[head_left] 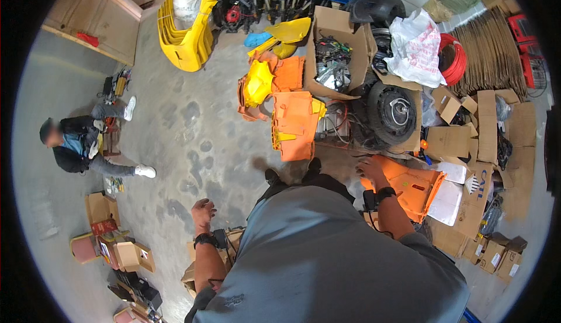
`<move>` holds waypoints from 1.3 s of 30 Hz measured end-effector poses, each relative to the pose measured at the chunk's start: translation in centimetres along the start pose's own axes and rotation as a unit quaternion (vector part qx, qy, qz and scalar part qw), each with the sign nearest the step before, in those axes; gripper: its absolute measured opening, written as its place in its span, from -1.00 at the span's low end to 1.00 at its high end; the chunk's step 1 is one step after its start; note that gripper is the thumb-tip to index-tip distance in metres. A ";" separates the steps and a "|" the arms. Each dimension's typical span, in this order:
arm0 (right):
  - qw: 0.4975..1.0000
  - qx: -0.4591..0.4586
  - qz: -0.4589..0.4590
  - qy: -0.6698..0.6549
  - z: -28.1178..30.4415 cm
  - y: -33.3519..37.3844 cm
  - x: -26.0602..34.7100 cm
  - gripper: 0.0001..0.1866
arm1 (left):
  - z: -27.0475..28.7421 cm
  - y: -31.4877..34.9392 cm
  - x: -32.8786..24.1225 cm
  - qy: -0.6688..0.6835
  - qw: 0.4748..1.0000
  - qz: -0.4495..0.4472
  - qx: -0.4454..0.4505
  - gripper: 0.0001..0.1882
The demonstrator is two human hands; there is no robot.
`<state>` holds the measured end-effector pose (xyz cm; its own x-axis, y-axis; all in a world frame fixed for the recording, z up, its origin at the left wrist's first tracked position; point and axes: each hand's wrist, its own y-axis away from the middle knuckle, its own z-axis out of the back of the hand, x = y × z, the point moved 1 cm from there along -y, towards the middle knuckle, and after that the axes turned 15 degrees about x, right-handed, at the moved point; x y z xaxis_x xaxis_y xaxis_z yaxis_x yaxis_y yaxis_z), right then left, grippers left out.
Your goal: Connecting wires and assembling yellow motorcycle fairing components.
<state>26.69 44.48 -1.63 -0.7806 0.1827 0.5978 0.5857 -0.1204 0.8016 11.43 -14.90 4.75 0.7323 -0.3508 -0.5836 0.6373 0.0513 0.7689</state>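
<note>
My left hand hangs over the grey floor at my left side, its fingers loosely bent and apart, with nothing in it. To my right, my right hand is at the near-left end of a large orange plastic panel. Its fingers are spread; whether they touch the panel, I cannot tell. The panel lies tilted beside cardboard boxes, partly behind my forearm. Ahead of my feet are more orange plastic panels, with a yellow plastic piece on top.
A black wheel stands beside an open cardboard box of metal parts. Stacked yellow plastic shells are at the far left. A seated person stretches their legs onto the floor at left. Boxes crowd the right.
</note>
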 end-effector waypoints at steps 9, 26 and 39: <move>0.999 -0.010 -0.027 0.041 0.4 -0.4 0.6 -0.64 | 0.2 -0.5 -0.8 -0.015 1.000 -0.005 0.008 -0.55; 0.998 0.018 -0.029 0.060 -2.2 -0.8 5.4 -0.82 | 2.7 -1.5 0.5 -0.009 1.000 0.012 -0.017 -0.55; 0.991 -0.004 -0.019 0.129 -19.7 -3.3 12.1 -0.72 | 18.8 -12.5 0.4 0.046 0.998 0.019 0.034 -0.58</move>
<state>11.02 27.85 3.24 -0.8326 -0.0685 0.5496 0.5537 -0.1269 0.8230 -0.68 -33.28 -0.18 0.7770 -0.2618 -0.5725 0.5926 -0.0024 0.8055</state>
